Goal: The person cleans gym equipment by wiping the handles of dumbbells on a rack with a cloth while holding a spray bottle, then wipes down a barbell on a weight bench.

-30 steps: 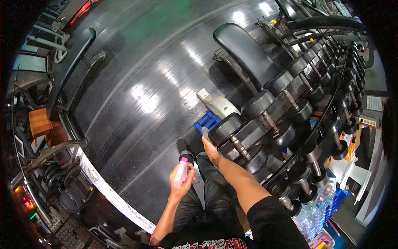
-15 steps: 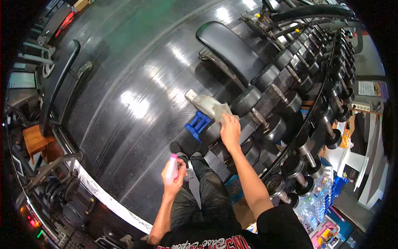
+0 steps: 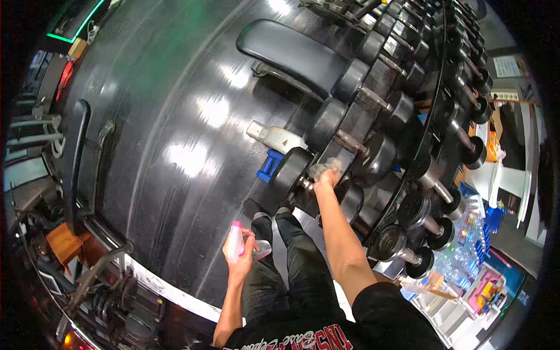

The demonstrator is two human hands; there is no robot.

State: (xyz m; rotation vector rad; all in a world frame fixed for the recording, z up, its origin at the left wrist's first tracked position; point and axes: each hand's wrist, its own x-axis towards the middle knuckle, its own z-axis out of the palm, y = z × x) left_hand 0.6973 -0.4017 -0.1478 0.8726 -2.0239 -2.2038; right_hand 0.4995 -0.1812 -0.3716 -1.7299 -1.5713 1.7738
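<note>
My left hand (image 3: 240, 256) is closed round a spray bottle (image 3: 235, 240) with a pink and white top and a see-through body, held low in front of my legs. My right hand (image 3: 328, 178), arm stretched forward, grips a crumpled grey cloth (image 3: 322, 167). The cloth lies against the handle of a large black dumbbell (image 3: 290, 173) at the near end of the lower rack row. Part of that handle is hidden by the cloth and my hand. Just past the dumbbell, a small blue dumbbell (image 3: 270, 165) rests on the floor.
A black padded bench (image 3: 291, 52) stands beyond the rack's lower row. More dumbbells line the upper row (image 3: 434, 184) on the right. A whitish base piece (image 3: 277, 138) lies on the floor. Plastic bottles (image 3: 461, 245) stand at lower right, gym machines (image 3: 87, 151) at left.
My right hand has drawn the cloth from the dumbbell's outer end back to its handle. The view has turned; my left hand still holds the spray bottle.
</note>
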